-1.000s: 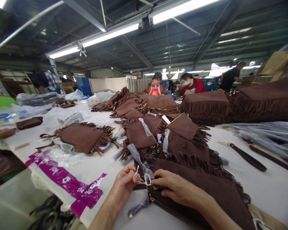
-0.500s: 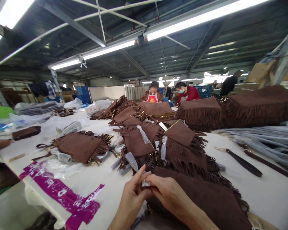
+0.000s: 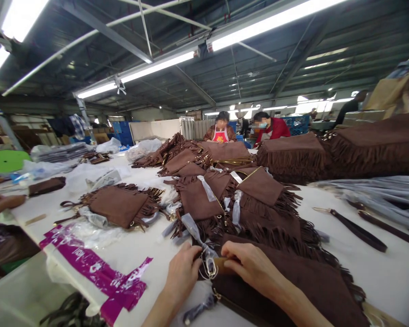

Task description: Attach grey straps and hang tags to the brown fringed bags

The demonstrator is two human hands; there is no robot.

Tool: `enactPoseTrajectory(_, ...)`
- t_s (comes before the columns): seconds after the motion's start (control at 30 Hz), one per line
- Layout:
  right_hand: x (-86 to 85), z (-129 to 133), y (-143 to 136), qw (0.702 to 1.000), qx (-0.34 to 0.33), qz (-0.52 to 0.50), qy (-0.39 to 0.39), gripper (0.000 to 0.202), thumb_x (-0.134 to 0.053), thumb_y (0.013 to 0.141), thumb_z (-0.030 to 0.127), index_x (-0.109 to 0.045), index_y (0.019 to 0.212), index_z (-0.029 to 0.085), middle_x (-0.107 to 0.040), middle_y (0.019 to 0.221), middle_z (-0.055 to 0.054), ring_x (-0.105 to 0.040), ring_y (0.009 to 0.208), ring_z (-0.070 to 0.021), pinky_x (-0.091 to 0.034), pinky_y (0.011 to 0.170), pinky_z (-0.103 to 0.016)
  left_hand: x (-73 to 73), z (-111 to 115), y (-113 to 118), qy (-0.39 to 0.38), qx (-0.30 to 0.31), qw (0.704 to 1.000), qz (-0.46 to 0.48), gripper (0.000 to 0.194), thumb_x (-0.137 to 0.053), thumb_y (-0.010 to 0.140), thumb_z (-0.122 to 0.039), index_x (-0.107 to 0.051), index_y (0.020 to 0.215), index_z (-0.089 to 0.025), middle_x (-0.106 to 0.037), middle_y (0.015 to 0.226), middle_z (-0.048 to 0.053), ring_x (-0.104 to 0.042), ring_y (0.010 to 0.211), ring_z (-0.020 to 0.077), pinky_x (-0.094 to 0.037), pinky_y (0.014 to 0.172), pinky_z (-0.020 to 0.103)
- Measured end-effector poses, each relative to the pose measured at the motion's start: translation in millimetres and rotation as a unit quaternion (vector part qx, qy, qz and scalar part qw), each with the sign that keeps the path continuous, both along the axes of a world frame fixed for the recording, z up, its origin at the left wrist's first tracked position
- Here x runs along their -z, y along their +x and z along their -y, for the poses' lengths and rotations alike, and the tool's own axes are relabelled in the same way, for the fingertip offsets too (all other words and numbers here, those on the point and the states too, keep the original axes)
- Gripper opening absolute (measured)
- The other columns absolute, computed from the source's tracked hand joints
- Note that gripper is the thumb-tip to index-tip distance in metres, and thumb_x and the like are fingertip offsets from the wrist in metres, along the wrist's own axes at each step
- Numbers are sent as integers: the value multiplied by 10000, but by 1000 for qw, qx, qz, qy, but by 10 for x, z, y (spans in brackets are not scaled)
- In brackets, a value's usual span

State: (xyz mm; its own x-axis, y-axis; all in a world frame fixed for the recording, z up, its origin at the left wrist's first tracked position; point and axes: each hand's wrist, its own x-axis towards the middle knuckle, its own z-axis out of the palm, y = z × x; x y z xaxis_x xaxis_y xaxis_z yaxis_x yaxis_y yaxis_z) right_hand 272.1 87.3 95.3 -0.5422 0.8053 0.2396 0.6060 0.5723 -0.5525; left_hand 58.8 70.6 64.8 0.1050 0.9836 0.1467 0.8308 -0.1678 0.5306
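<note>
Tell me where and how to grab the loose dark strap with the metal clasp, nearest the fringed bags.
I'd pinch the dark strap around its middle, from above, across its narrow width: it lies stretched out on the white table, uncovered, its metal clasp at the far end.

Overhead tubes glare white | dim ceiling | edges stretched (wide-angle bend) | soft distance

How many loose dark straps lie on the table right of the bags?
2: one strap nearest the fringed bags, another strap farther right, beside the plastic. More may hide under it.
</note>
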Motion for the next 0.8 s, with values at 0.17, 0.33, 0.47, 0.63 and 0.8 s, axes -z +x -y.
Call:
enactPoseTrajectory(0.17, -20, 4, -14, 1000, -1, 9, -1, 105, -498, 768, 135, -558, 784, 220, -639, 773, 12, -596, 749, -169, -337, 653, -250, 23, -30, 100, -22, -15, 999, -48, 186, -471, 849, -125, -641, 865, -199, -639, 920, 52, -603, 879, 216, -395, 732, 290)
enactPoseTrajectory(0.33, -88, 37, -30, 999, 4, -40, -25, 71, -525, 771, 157, -555, 739, 213, -604, 699, 36, -567, 673, -148, -323, 611, -237, -12, -54, -58, 34, -29, 995, 93, 99, -502, 806, -146, -535, 721, -185, -582, 789, 28, -539, 784, 186, -361, 715, 280)
enactPoseTrajectory(0.47, -132, 77, -65, 996, -8, -82, -34, 90, -539, 784, 154, -577, 722, 207, -606, 684, 42, -557, 658, -139, -333, 608, -224, -119, -3, -179, -52, 1, 944, 326, 213, -568, 800, -301, -500, 637, -182, -519, 645, -6, -475, 651, 152, -344, 633, 266)
enactPoseTrajectory(0.63, -92, 122, -145, 995, -41, -90, -6, 122, -543, 801, 129, -601, 731, 210, -641, 725, 36, -576, 678, -136, -344, 610, -209, -198, 114, -89, -201, 68, 758, 617, 374, -763, 698, -458, -551, 669, -151, -600, 652, 5, -511, 603, 111, -388, 615, 234)
enactPoseTrajectory(0.8, -20, 127, -187, 995, -35, -61, 73, 112, -564, 860, 143, -602, 778, 207, -665, 744, 22, -606, 660, -137, -352, 602, -209, -179, 154, -6, -184, 47, 731, 655, 296, -812, 641, -362, -638, 739, -144, -659, 657, -4, -503, 487, 63, -357, 527, 186)
